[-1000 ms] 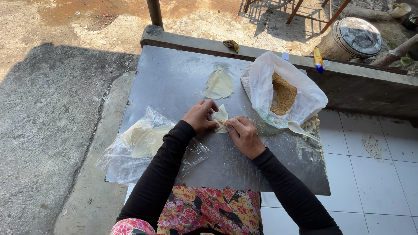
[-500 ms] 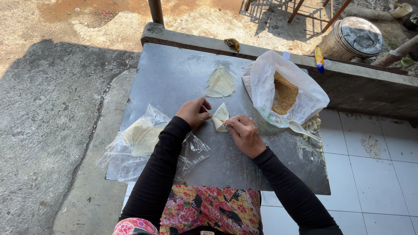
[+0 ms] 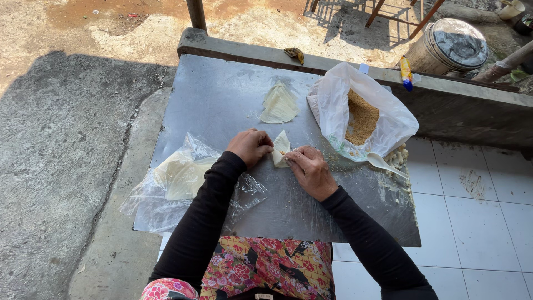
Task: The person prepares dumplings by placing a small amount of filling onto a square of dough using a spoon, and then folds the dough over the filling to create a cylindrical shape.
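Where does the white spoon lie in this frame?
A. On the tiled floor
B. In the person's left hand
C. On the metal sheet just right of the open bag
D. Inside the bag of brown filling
C: the spoon lies on the metal sheet, beside the bag, clear of both hands.

Long black sleeves, floral pink-and-yellow garment

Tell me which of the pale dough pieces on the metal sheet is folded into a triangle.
The small wrapper pinched between the left hand and right hand. The single sheet farther up lies flat, and the stack sits in clear plastic at left.
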